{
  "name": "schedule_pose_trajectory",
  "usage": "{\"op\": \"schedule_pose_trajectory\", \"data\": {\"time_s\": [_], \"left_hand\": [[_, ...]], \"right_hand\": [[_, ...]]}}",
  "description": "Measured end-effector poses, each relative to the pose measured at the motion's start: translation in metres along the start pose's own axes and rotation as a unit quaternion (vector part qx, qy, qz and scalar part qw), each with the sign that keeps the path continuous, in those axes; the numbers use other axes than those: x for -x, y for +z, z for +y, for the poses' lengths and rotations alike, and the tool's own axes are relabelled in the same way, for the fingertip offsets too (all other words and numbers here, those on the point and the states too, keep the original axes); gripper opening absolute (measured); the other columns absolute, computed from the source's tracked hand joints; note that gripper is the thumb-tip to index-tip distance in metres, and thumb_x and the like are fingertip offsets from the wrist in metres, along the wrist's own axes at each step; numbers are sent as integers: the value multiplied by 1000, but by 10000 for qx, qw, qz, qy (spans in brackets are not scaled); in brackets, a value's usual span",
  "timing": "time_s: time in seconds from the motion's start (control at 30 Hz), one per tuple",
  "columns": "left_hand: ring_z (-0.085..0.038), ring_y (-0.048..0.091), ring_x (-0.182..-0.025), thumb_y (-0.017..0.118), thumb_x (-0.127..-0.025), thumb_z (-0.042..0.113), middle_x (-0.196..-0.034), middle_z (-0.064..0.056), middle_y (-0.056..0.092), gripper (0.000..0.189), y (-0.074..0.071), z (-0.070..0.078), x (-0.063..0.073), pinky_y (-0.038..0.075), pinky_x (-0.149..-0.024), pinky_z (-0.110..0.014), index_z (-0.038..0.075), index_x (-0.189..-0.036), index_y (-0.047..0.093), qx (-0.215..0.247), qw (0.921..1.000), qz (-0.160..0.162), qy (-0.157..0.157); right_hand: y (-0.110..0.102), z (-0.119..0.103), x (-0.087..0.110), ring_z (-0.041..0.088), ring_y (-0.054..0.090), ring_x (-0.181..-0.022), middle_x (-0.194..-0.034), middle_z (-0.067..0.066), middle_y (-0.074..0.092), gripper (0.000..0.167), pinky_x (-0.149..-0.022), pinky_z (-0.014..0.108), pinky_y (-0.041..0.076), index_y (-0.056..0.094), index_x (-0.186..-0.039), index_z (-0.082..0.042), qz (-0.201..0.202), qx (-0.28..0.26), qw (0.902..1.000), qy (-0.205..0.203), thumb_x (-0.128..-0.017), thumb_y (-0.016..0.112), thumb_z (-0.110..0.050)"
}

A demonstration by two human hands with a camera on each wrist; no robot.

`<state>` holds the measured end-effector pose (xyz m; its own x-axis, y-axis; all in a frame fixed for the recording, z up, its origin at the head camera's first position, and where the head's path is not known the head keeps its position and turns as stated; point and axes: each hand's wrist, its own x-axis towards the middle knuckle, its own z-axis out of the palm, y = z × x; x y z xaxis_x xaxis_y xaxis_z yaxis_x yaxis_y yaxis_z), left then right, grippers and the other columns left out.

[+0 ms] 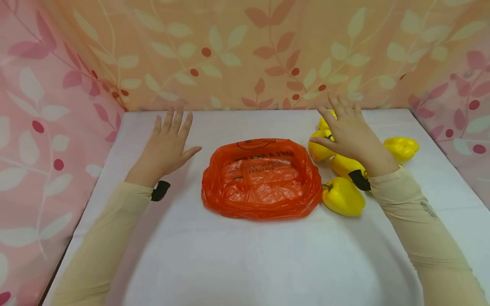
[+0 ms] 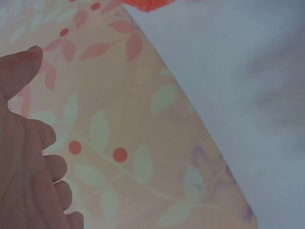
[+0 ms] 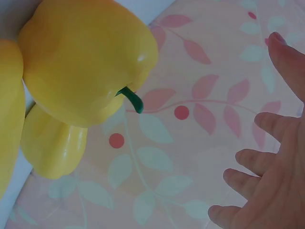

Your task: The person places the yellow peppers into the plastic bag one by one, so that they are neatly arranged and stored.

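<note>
Your left grip (image 1: 164, 144) and right grip (image 1: 346, 136) spread wide, holding nothing.
The head view shows the whole red bag (image 1: 264, 182) on the counter (image 1: 249, 259) beside yellow peppers (image 1: 344, 197); the left wrist view, just a bit.

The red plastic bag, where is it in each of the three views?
Head: the red plastic bag lies near the middle.
Left wrist: only a sliver shows, at the top edge, near the middle.
Right wrist: not in it.
Shared landmark: the white tabletop, partly visible in all three.
</note>
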<state>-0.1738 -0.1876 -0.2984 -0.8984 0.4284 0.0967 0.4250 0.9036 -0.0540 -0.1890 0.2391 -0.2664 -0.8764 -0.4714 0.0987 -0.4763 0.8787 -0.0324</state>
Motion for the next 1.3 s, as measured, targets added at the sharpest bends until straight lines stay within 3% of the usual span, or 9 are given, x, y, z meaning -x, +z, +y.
{"op": "schedule_pose_trajectory", "data": {"time_s": [0.17, 0.3, 0.5, 0.77, 0.87, 1.13, 1.3], "left_hand": [[-41, 0, -141, 48, -96, 43, -154, -27, 3, 82, 11, 12, 10, 7, -112, -56, -9, -147, 12, 219, 9996, 23, 167], [-40, 3, -141, 47, -97, 38, -153, -28, 7, 77, 24, 21, 24, 9, -113, -54, -12, -145, 15, 529, 9984, -33, 190], [-39, 7, -141, 46, -98, 32, -153, -27, 11, 70, 44, 33, 39, 11, -113, -52, -12, -145, 17, 744, 9971, -103, 127], [-38, 10, -141, 49, -97, 29, -153, -26, 13, 70, 65, 44, 45, 14, -112, -52, -12, -145, 18, 965, 9953, -115, 12], [-37, 10, -142, 49, -97, 29, -153, -25, 13, 70, 71, 48, 48, 14, -113, -51, -11, -145, 18, 1145, 9932, -166, -87], [-37, 14, -141, 49, -97, 29, -152, -25, 17, 68, 77, 55, 49, 15, -113, -51, -11, -145, 21, 1285, 9917, -46, 21], [-37, 14, -141, 50, -96, 29, -152, -24, 19, 68, 82, 58, 49, 16, -113, -50, -10, -145, 22, 1296, 9915, -95, 58]], "right_hand": [[-4, -1, 13, 41, 1, -141, -155, 24, 1, 83, -108, 64, 1, 16, -151, -7, 231, -205, 9995, -54, -90, 61, -41], [-5, -4, 29, 39, 2, -142, -155, 22, 5, 78, -109, 62, 1, 25, -148, -3, 343, -521, 9980, 19, -89, 64, -36], [0, -7, 56, 49, 21, -134, -154, 22, 16, 70, -106, 64, 18, 34, -145, -6, 319, -1032, 9933, 418, -88, 67, -31], [14, -15, 81, 47, 26, -132, -151, 21, 25, 66, -102, 65, 25, 41, -142, -5, 263, -1627, 9833, 770, -87, 68, -31], [22, -17, 90, 46, 26, -132, -150, 21, 26, 66, -101, 66, 25, 42, -141, -4, 71, -1837, 9786, 927, -87, 67, -33], [47, -20, 114, 48, 26, -131, -147, 25, 30, 66, -101, 67, 21, 41, -142, -9, -102, -2246, 9676, 1150, -88, 65, -37], [57, -19, 120, 48, 27, -130, -145, 25, 32, 69, -101, 67, 23, 39, -143, -8, -69, -2293, 9662, 1175, -87, 67, -38]]}}
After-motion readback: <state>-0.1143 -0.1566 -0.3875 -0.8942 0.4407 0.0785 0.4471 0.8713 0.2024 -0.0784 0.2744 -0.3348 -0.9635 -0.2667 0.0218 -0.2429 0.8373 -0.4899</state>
